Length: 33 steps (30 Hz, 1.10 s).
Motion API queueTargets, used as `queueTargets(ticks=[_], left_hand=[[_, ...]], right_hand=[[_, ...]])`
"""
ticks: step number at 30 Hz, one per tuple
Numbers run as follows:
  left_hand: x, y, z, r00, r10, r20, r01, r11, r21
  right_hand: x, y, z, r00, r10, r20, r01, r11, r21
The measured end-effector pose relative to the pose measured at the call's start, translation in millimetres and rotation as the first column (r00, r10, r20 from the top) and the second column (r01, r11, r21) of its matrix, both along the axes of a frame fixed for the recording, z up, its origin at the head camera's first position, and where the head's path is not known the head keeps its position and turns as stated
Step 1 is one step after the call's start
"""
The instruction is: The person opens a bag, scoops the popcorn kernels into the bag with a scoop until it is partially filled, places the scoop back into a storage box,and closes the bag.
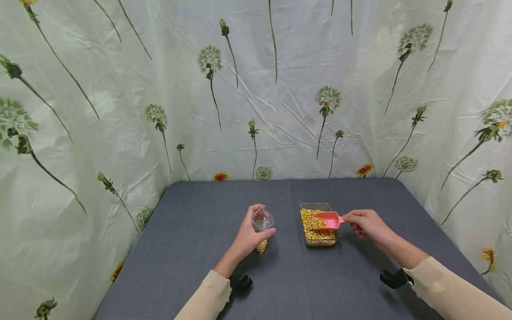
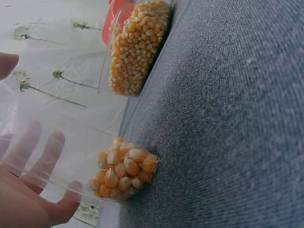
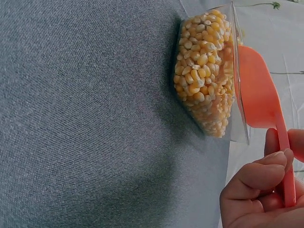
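Note:
My left hand [image 1: 251, 233] grips a clear plastic bag [image 1: 262, 218] around its upper part and keeps its mouth spread. Corn kernels [image 2: 124, 170] fill the bag's bottom, which is at the cloth or just above it. To the right, a clear rectangular container [image 1: 315, 206] holds many more corn kernels [image 3: 202, 71]. My right hand [image 1: 370, 226] pinches the handle of a pink scoop [image 1: 333, 219] between thumb and fingers. The scoop's front end is in the container among the kernels, with some kernels lying in its bowl.
A dark grey cloth [image 1: 192, 249] covers the table. Behind and at the sides hangs a pale curtain [image 1: 280, 111] printed with dandelions. Black wrist straps [image 1: 241, 284] stick out beneath both forearms, close above the table.

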<state>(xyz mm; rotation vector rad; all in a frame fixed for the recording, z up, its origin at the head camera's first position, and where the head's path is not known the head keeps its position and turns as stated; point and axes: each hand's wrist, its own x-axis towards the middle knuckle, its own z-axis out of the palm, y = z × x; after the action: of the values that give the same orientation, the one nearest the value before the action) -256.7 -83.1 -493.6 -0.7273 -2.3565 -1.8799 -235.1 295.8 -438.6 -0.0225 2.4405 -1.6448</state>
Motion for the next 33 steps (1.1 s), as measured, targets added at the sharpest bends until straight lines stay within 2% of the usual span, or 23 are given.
queueTargets(ticks=[5, 11, 18, 20, 33], left_hand=[[-0.1, 0, -1.3, 1.000, -0.007, 0.006, 0.007, 1.000, 0.007], [1.8, 2, 0.4, 1.000, 0.006, 0.023, -0.006, 1.000, -0.022], [16.9, 1, 26.1, 1.000, -0.010, 0.019, 0.011, 1.000, -0.024], [19.6, 1, 30.2, 1.000, -0.013, 0.013, 0.013, 1.000, -0.016], [20.6, 2, 31.7, 1.000, -0.020, 0.018, 0.020, 1.000, -0.024]], right_hand=[[1.7, 3, -1.2, 0.999, -0.021, 0.035, 0.022, 0.998, -0.051], [4.2, 6, -1.6, 0.999, -0.023, 0.035, 0.026, 0.998, -0.063], [5.8, 9, -1.6, 0.999, -0.045, 0.030, 0.047, 0.996, -0.073], [6.0, 9, -1.4, 0.998, -0.053, 0.025, 0.054, 0.996, -0.075], [7.8, 12, 4.4, 0.998, -0.069, 0.014, 0.070, 0.994, -0.090]])
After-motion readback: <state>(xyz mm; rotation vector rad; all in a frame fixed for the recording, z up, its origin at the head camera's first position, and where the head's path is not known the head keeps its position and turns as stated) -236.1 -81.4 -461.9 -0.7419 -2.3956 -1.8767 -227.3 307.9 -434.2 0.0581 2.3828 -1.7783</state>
